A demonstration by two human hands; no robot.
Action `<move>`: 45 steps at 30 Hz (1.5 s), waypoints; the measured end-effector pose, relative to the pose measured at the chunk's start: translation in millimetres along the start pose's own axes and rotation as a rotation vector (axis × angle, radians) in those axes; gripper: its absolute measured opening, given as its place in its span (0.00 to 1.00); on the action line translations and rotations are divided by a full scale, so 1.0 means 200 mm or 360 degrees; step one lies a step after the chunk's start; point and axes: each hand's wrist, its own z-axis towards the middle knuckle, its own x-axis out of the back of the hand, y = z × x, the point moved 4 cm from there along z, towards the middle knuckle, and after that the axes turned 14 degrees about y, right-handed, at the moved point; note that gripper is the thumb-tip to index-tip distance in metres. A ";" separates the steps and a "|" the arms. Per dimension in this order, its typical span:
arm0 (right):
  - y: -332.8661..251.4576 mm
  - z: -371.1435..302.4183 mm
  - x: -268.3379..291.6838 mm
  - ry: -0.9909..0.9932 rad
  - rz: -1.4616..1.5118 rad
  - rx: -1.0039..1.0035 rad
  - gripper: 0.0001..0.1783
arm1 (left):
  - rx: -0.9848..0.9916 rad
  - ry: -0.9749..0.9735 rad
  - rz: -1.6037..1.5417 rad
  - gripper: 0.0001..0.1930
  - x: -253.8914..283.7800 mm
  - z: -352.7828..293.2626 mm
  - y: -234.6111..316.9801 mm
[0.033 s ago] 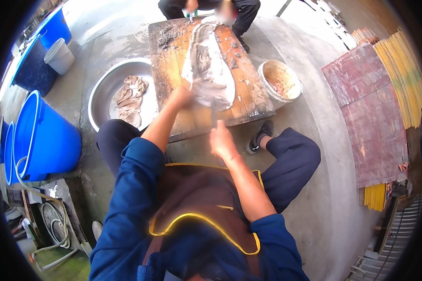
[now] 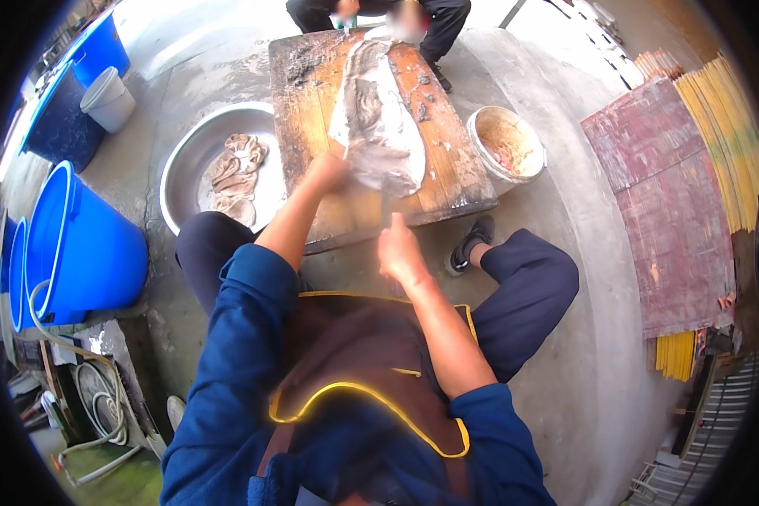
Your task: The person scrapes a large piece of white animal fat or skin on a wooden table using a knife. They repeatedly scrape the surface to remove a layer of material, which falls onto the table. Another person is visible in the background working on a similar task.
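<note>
A long, wet, white-and-grey piece of animal skin (image 2: 378, 126) lies lengthwise over the wooden board (image 2: 308, 110). My left hand (image 2: 327, 171) is at the near left edge of the skin, looking closed on it, though its fingertips are blurred. In front of the board's near edge, my right hand (image 2: 399, 253) is wrapped round the handle of a knife. The knife's grey blade (image 2: 385, 202) points away from me to the skin's near end, its outline smeared. Dark scraps (image 2: 308, 63) lie on the board's far left and along its right side.
Left of the board a metal basin (image 2: 177, 181) holds crumpled pale skin (image 2: 238, 177). A white bucket (image 2: 508, 143) with pale scraps stands right. Blue tubs (image 2: 101, 261) and a hose (image 2: 76, 350) are far left; reddish boards (image 2: 649, 194) far right. Another person (image 2: 443, 29) sits beyond the board.
</note>
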 end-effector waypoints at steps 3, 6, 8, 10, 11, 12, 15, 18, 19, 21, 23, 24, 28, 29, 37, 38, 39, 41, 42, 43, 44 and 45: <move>0.00 0.02 -0.03 0.0008 0.0081 -0.0028 0.22 | 0.0031 -0.0062 0.0056 0.13 -0.02 0.05 -0.03; 0.00 0.02 -0.03 -0.0085 0.0161 -0.0006 0.34 | -0.0158 0.0076 0.0339 0.12 0.00 0.07 -0.04; 0.07 0.03 -0.01 -0.0211 0.0177 -0.0003 0.38 | -0.0274 0.0143 0.0445 0.13 0.01 0.06 0.00; 0.07 0.00 0.10 -0.0167 0.0232 -0.0145 0.36 | -0.0390 0.0153 0.0475 0.16 0.01 -0.03 0.11; 0.06 -0.03 0.14 -0.0171 0.0263 -0.0207 0.35 | -0.0376 0.0163 0.0465 0.17 0.03 -0.04 0.12; 0.07 -0.04 0.16 -0.0172 0.0272 -0.0237 0.35 | -0.0365 0.0180 0.0457 0.18 0.05 -0.03 0.13; 0.05 -0.11 0.22 -0.0213 0.0366 -0.0291 0.35 | -0.0304 0.0168 0.0378 0.21 0.09 0.00 0.14; 0.04 -0.12 0.22 -0.0187 0.0360 -0.0234 0.35 | -0.0185 0.0140 0.0406 0.22 0.07 0.02 0.18; 0.03 -0.12 0.21 -0.0173 0.0357 -0.0213 0.35 | -0.0205 0.0138 0.0477 0.22 0.06 0.02 0.20; -0.02 -0.11 0.17 -0.0193 0.0374 -0.0185 0.36 | -0.0282 0.0252 0.0564 0.21 0.06 0.04 0.19; -0.07 -0.08 0.11 -0.0214 0.0377 -0.0168 0.36 | -0.0410 0.0457 0.0590 0.21 0.06 0.04 0.15; -0.09 -0.06 0.09 -0.0227 0.0371 -0.0164 0.36 | -0.0376 0.0303 0.0522 0.20 0.06 0.06 0.13; -0.11 0.04 -0.01 -0.0163 0.0349 -0.0031 0.39 | -0.0408 -0.0032 0.0420 0.16 0.10 0.00 0.22; -0.12 0.06 -0.06 -0.0143 0.0341 0.0016 0.39 | -0.0449 -0.0033 0.0453 0.15 0.14 -0.06 0.26; -0.07 0.17 -0.55 -0.0059 -0.0429 0.0529 0.42 | -0.0423 0.0259 0.0743 0.14 0.16 -0.03 0.08; -0.07 0.16 -0.54 -0.0076 -0.0454 0.0479 0.42 | -0.0455 0.0293 0.0823 0.13 0.13 -0.05 0.09; -0.08 0.14 -0.53 -0.0092 -0.0477 0.0428 0.42 | -0.0487 0.0328 0.0905 0.13 0.11 -0.08 0.10; -0.07 0.13 -0.45 -0.0065 -0.0592 0.0493 0.42 | -0.0583 0.0281 0.0986 0.15 0.08 -0.11 0.12; -0.05 0.13 -0.39 -0.0049 -0.0647 0.0524 0.42 | -0.0613 0.0260 0.0979 0.15 0.07 -0.11 0.12; -0.02 0.13 -0.33 0.0029 -0.0631 0.0469 0.42 | -0.0642 0.0238 0.0971 0.16 0.07 -0.12 0.11; 0.02 0.12 -0.25 0.0059 -0.0677 0.0481 0.42 | -0.0653 0.0285 0.0932 0.16 0.07 -0.13 0.11; 0.05 0.11 -0.19 0.0088 -0.0720 0.0498 0.42 | -0.0662 0.0338 0.0896 0.16 0.07 -0.13 0.10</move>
